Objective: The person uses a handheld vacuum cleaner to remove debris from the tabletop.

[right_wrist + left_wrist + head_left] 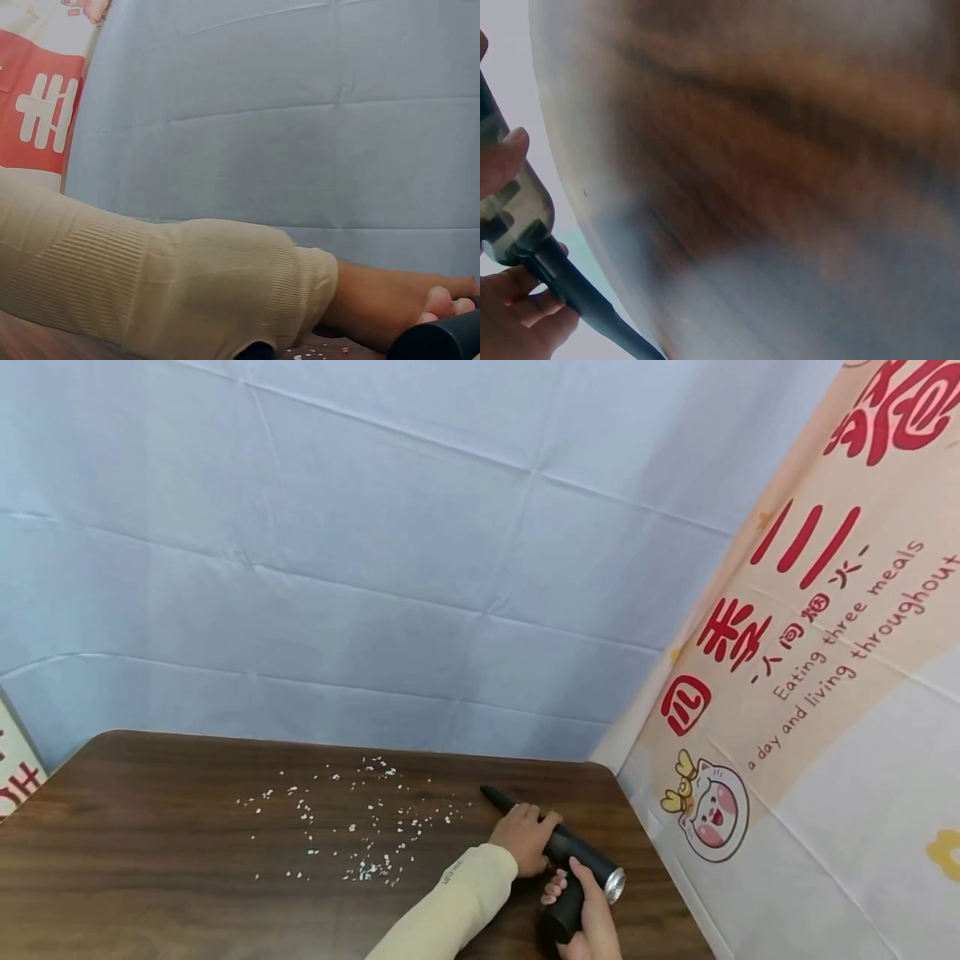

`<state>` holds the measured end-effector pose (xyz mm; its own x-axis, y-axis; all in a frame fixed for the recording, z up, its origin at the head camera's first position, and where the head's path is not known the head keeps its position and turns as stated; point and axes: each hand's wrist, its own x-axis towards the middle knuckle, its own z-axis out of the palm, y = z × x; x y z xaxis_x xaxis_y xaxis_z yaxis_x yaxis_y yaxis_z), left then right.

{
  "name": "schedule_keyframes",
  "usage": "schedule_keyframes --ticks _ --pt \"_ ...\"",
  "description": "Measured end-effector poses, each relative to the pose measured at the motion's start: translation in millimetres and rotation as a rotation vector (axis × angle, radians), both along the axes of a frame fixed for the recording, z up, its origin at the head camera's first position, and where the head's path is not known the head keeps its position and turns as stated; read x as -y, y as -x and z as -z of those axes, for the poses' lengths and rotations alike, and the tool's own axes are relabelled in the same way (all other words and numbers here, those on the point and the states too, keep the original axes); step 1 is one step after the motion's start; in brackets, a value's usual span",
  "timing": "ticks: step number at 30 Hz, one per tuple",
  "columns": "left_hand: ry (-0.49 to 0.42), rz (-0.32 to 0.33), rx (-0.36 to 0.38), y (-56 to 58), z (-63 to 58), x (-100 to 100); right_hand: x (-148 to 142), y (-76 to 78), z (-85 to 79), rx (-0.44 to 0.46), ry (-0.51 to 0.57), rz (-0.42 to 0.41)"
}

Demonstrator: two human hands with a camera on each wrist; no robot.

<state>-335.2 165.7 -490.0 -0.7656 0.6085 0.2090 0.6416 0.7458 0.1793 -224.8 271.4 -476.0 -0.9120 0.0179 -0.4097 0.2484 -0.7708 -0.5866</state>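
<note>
A black handheld vacuum (588, 853) with a silver rear end lies slantwise over the right side of the table, its narrow nozzle (495, 797) pointing to the far left. My right hand (592, 910) grips its handle from below. Across the front part reaches my left hand (522, 841), gripping it near the nozzle. In the left wrist view, fingers touch the dark nozzle (592, 304) beside the see-through dust cup (534, 199). White scraps (367, 868) lie scattered to the left of the vacuum. The right wrist view shows only the dark handle end (431, 341) and some fingertips.
The brown wooden table (150, 827) has rounded far corners. Behind it hangs a pale blue cloth (337, 568). A printed cloth (825, 735) with red lettering borders the right side, close to the vacuum. Another printed panel (15, 760) stands at the left edge.
</note>
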Motion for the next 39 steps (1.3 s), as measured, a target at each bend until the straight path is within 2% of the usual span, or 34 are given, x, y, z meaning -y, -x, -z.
schedule_keyframes --ticks 8,14,19,29,39 --pt "0.009 0.026 -0.005 -11.9 1.3 -5 -26 -11.6 -2.3 -0.018 0.022 -0.19" --pt "-0.007 0.027 0.003 -14.7 3.6 -4 -39 -11.6 -4.9 0.009 0.002 -0.269" --pt "-0.018 0.031 0.029 -16.3 -0.4 0 -44 -11.2 -7.7 0.002 0.002 -0.345" --pt "-0.016 0.016 0.036 -18.2 -4.1 7 -47 -8.3 -10.9 0.024 0.041 -0.38" --pt "-0.023 -0.018 -0.007 -15.4 5.0 7 -44 -5.1 -9.1 0.03 0.038 -0.384"
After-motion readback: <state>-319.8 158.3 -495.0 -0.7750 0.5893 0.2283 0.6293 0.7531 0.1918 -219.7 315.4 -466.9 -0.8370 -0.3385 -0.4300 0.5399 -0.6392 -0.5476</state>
